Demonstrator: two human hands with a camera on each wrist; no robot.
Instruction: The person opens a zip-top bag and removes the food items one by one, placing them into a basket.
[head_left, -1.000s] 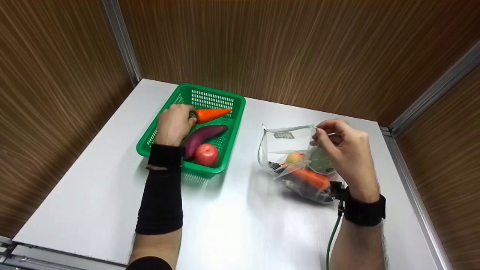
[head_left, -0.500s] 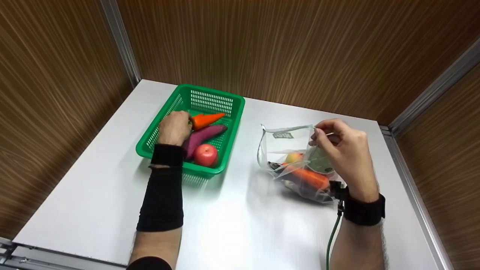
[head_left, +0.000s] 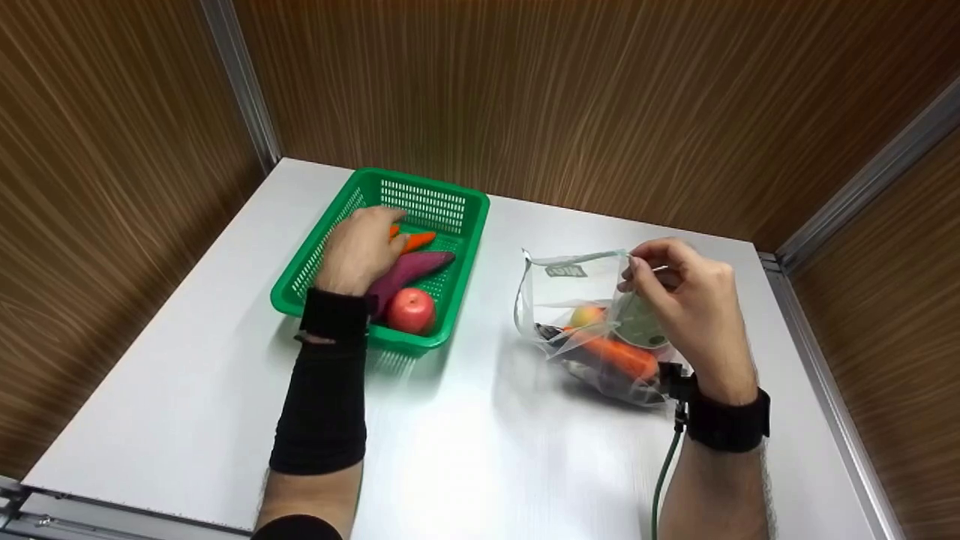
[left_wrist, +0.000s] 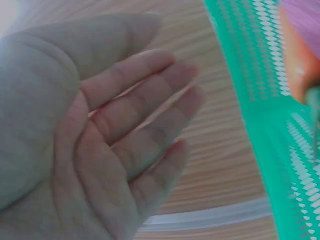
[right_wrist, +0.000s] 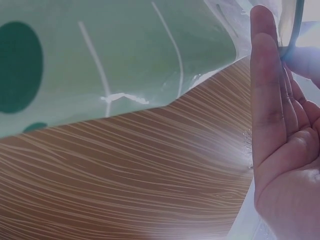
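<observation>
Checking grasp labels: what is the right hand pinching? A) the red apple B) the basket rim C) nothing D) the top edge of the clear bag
D: the right hand pinches the upper edge of the clear bag, which stands apart from the green basket on the table.

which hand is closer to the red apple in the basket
Left. The left hand is over the green basket, just behind the red apple, fingers open above the carrot. The right hand is off to the side, its grip pinching the clear bag.

left hand point(head_left: 360, 251) flat, fingers straight; right hand point(head_left: 690, 307) pinching.
</observation>
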